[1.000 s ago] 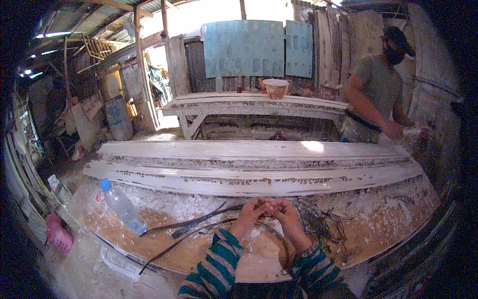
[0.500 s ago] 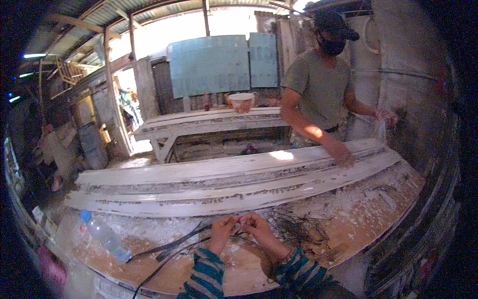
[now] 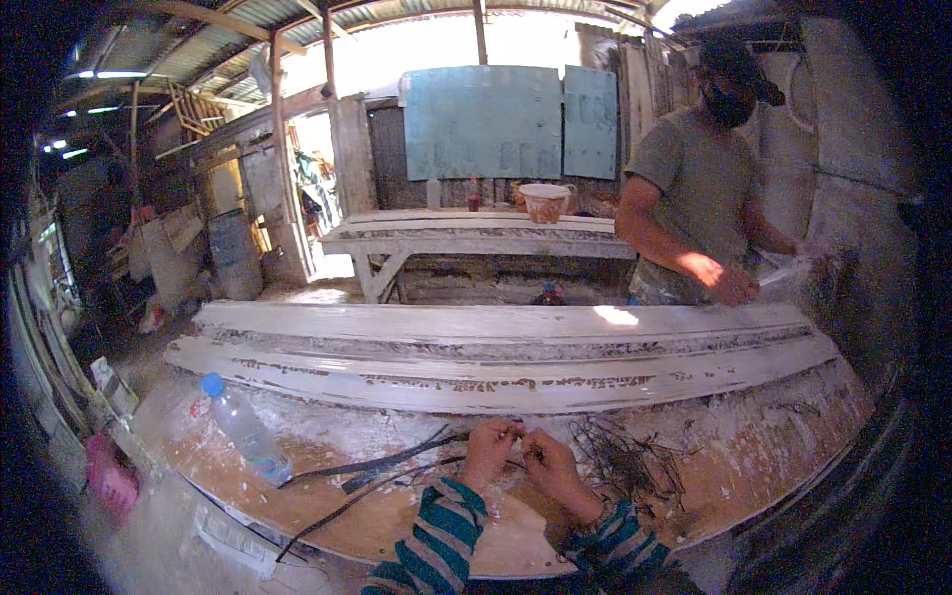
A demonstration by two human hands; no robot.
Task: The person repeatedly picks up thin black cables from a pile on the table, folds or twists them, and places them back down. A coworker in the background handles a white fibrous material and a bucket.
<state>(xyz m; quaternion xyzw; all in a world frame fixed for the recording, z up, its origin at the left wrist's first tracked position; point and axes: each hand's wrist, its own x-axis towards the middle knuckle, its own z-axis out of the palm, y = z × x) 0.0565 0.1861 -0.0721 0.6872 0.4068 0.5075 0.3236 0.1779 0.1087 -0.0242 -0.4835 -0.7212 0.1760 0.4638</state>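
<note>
Both hands are close together over the near middle of the table. The fingers of my left hand [image 3: 490, 452] are pinched, its fingertips nearly touching those of my right hand [image 3: 551, 468], which is pinched too. Whatever small thing is between the fingertips is too small to make out. Long black strips [image 3: 387, 464] lie on the tabletop and run up to my left hand, where their ends are hidden. Beside my right hand lies a tangled heap of thin dark strands [image 3: 630, 461].
A clear plastic bottle with a blue cap [image 3: 243, 426] lies at the left. Long white-coated boards [image 3: 476, 322] span the table's far side. Across it a person [image 3: 694, 188] handles thin pale strands. Behind, a white bench [image 3: 486, 238] bears a bucket [image 3: 545, 201].
The view has swung left, so things sit further right. The other person's near hand has lifted off the boards toward the pale strands. My hands stay together, fingers still pinched.
</note>
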